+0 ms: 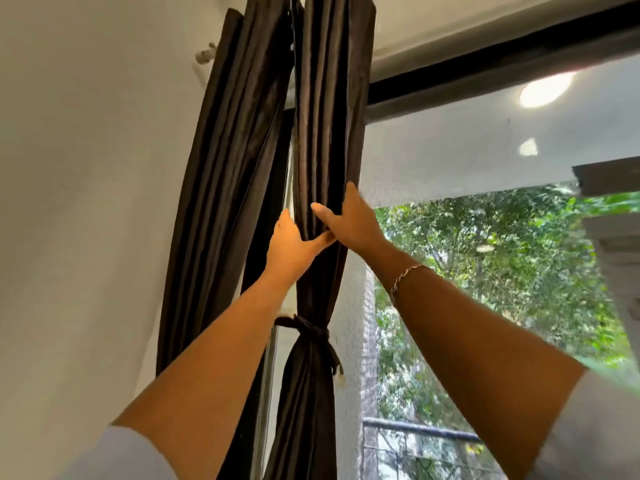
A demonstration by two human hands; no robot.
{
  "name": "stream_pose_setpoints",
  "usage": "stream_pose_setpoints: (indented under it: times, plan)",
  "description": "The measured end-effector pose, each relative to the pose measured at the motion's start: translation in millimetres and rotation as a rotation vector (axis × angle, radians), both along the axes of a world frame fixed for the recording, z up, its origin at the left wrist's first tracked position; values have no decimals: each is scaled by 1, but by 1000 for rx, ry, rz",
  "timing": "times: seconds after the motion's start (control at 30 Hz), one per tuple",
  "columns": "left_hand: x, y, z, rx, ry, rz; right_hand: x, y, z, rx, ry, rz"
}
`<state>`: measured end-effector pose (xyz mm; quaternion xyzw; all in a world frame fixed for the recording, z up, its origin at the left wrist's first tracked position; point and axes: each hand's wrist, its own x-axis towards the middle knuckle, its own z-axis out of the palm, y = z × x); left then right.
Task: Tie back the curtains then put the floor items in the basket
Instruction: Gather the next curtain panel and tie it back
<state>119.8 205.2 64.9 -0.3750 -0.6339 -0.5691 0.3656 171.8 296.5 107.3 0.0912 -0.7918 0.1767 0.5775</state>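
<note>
White wall (86,202) fills 9 o'clock, the screened window (485,150) 3 o'clock. Between them the dark curtain (322,116) hangs bunched, its tie-back (306,329) knotted toward 6 o'clock. Left hand (291,244) and right hand (349,221) each clasp the folds above it — best to even the pleats gently, sparing the knot.

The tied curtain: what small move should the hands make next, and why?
Probably release it and reach for the other curtain by the wall, which looks loose. The tie is already knotted around the tied curtain, and the left hand and right hand only grip its folds above.
</note>
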Motion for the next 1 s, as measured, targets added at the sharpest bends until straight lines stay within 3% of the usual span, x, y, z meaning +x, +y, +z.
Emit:
stream_pose_setpoints:
  times: [0.2,0.3,0.47,1.0]
  plan:
    - [-3,32,13,121,188,-276,-19,-13,39,-168,-17,-9]
    - [-3,61,15,196,108,-466,-24,-9,47,-156,-67,-178]
    - [15,82,21,4,244,-75,-1,22,60,-174,-18,-367]
    - [173,176,31,-171,318,-330,165,129,66,-259,33,-677]
